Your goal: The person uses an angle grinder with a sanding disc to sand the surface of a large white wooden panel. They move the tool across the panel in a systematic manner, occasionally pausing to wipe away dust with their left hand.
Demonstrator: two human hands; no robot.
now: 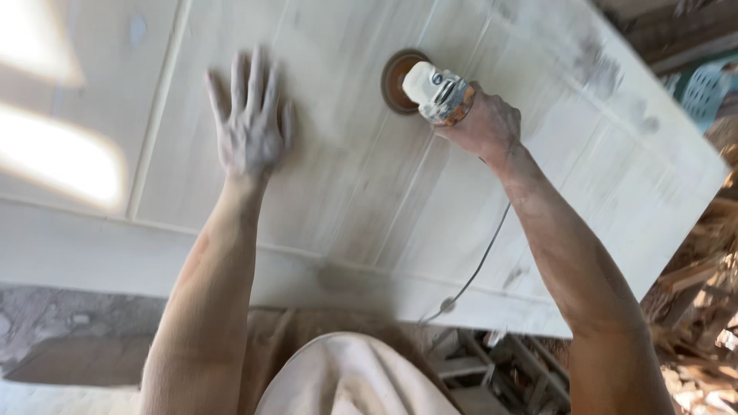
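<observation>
Now the right hand [484, 123] grips a sander [430, 88] on the pale panel [369, 177]; the left hand [250, 131] lies flat, fingers spread.

You see a pale wooden door panel [361, 192] lying flat, dusty, with long grooves along its boards. A small white and grey power sander [434, 91] stands on it, its round brown disc [397, 80] pressed flat to the wood, and a thin cord [480, 261] runs off the panel's near edge.

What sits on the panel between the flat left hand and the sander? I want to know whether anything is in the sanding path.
Nothing: the head view shows only bare, dusty wood panel between the left hand and the sander.
</observation>
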